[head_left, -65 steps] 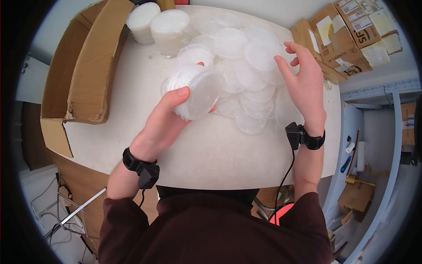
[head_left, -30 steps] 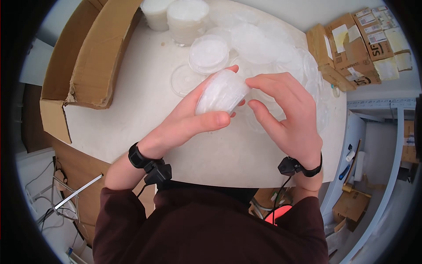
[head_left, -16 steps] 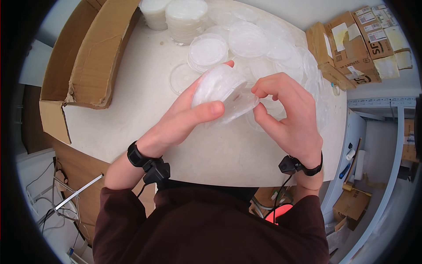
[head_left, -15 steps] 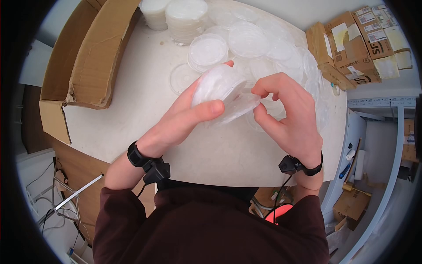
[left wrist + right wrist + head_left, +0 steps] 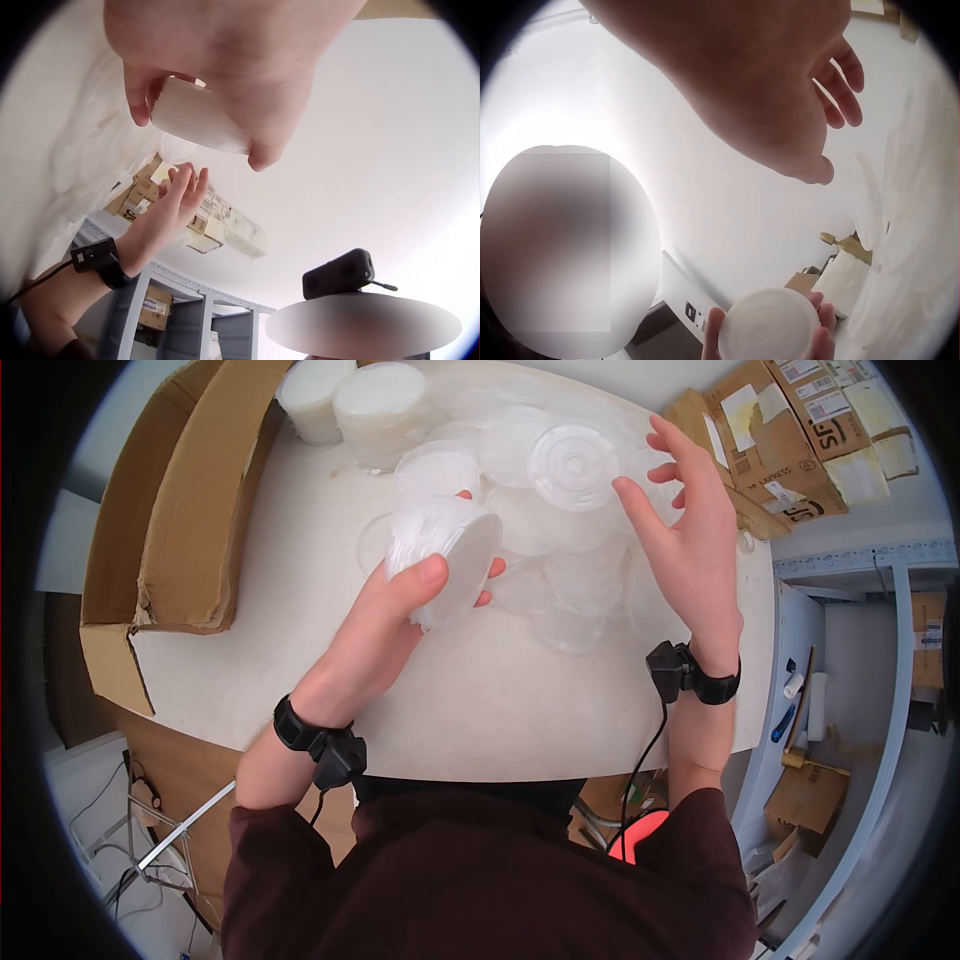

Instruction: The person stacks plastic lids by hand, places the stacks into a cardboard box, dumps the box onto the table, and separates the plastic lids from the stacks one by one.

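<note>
My left hand [image 5: 365, 625] grips a stack of clear round plastic lids [image 5: 470, 565], thumb on the near side and fingers round the far side. The stack is tilted, its flat end facing right. In the right wrist view its end lid [image 5: 769, 326] shows as a pale disc between the fingertips. My right hand [image 5: 695, 550] is raised at the right of the lid pile, thumb and fingers apart and holding nothing. Left of its thumb, a single ringed lid [image 5: 574, 467] shows sharply over the spread pile of lids [image 5: 585, 575]. Many pile edges blur together.
Two tall lid stacks [image 5: 380, 410] stand at the back, with a shorter stack [image 5: 437, 468] nearer. An open cardboard box [image 5: 190, 510] lies along the left of the white table [image 5: 480, 710]. Cardboard cartons [image 5: 770, 450] sit back right, above a blue-grey shelf [image 5: 900, 660].
Half a second ago my right hand pinched a lid's edge at the stack. It has let go and moved up and right, fingers spread. The left hand and stack shifted slightly left.
</note>
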A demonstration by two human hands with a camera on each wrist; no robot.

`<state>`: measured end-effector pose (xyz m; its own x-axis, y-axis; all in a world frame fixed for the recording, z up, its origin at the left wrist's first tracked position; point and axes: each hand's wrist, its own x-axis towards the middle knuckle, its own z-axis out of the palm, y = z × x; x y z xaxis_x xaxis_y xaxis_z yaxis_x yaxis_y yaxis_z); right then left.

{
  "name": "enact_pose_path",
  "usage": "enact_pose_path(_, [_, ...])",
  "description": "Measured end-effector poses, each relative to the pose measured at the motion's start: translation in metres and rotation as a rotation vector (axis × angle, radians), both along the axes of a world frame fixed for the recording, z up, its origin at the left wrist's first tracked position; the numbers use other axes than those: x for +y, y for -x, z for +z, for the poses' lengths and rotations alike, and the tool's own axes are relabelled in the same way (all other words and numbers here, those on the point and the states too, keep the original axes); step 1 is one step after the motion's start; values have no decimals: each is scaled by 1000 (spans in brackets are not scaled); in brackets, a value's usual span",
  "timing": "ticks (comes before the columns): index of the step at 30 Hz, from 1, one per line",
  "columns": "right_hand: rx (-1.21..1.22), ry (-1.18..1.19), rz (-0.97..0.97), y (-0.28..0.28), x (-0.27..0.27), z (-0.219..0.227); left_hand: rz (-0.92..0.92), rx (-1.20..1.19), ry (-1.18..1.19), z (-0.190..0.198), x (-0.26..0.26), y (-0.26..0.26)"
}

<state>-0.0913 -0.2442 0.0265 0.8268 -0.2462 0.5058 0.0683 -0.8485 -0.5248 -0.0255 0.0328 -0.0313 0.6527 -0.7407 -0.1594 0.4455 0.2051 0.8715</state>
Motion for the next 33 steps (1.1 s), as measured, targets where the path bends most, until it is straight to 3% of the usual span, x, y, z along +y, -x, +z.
enact_pose_path(1, [-59, 154, -33, 0, 1, -4, -41, -9, -5, 1, 0, 2])
enact_pose_path(2, [-58, 150, -44, 3, 5, -3, -51, -9, -9, 1, -1, 3])
enact_pose_path(6, [84, 87, 428, 19, 30, 11, -138, -97, -32, 1, -1, 9])
enact_pose_path(9, [96, 54, 497, 25, 43, 8, -144, -96, -3, 1, -1, 9])
enact_pose_path(26, [25, 136, 432, 27, 44, 3, -97, -111, 51, -3, -3, 13])
enact_pose_path(28, [20, 142, 425, 27, 45, 4, -92, -167, -59, 0, -4, 12])
enact_pose_path(33, [8, 170, 415, 25, 47, 3, -86, -177, -74, -2, -4, 11])
